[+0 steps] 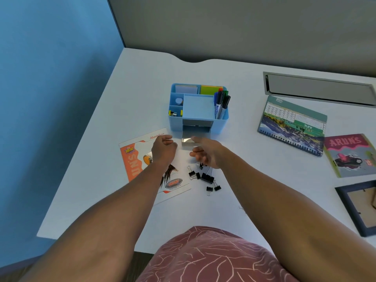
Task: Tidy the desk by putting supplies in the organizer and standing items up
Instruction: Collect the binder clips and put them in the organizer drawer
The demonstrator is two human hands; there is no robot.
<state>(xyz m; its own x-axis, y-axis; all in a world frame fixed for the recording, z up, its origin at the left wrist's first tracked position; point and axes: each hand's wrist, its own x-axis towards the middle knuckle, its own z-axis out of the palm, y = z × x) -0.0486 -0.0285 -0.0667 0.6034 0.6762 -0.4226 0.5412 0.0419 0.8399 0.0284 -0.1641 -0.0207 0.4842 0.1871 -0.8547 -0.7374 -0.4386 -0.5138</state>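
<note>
White counter (101, 159) carries everything. Flat desk calendar (293, 127) lies right of centre, with a pink flyer (350, 155) beside it and a dark picture frame (354, 208) face down at the right edge. Orange-and-white leaflet (140, 169) lies flat at left-centre, under the left forearm. Blue organizer (198, 112) stands at centre: sticky notes in the back compartments, markers (221, 102) upright in the right slot, small bits in the left slots; its front drawer (188, 140) is pulled out toward the person. Left hand (163, 150) is over the leaflet's top corner, just left of the drawer, fingers curled; cannot tell if they hold anything. Right hand (206, 152) is just right of the drawer, fingers released, loosely spread, holding nothing. Black binder clips (204, 177) lie scattered on the counter, just below the right hand, outside the organizer.
</note>
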